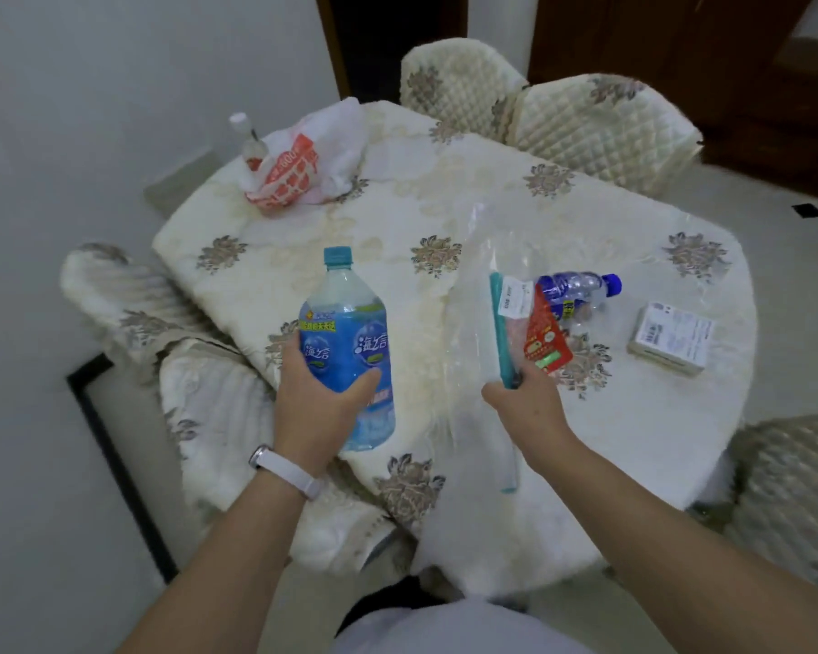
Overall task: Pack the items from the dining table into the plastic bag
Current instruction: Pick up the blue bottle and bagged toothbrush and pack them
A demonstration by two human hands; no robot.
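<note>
The left hand (317, 394) is wrapped around the lower body of a large clear plastic bottle (345, 351) with a teal screw cap and a glossy blue label. It holds the bottle upright above the near edge of the bench (397, 219). A white band (284, 469) circles that wrist.

The right hand (525, 398) is clenched on the teal zip strip of a thin transparent plastic bag (473, 351). The crinkled film spreads up over the bench and also hangs down past the wrist.

A flat red foil pouch (546, 337) shows at the bag's mouth, just above the right hand; whether it sits inside the film or behind it cannot be told. Beside it, a small ribbed clear bottle (577, 290) with a blue cap and blue label lies on its side. A white rectangular cardboard box (671, 339) lies flat further right.

The bench is oval, under a cream quilted cloth with grey-brown flower motifs. At its far end sits a crumpled white and orange plastic shopping bag (298, 167), with a small clear white-capped bottle (249, 144) just beside it. Chairs in matching quilted covers (600, 129) stand around.
</note>
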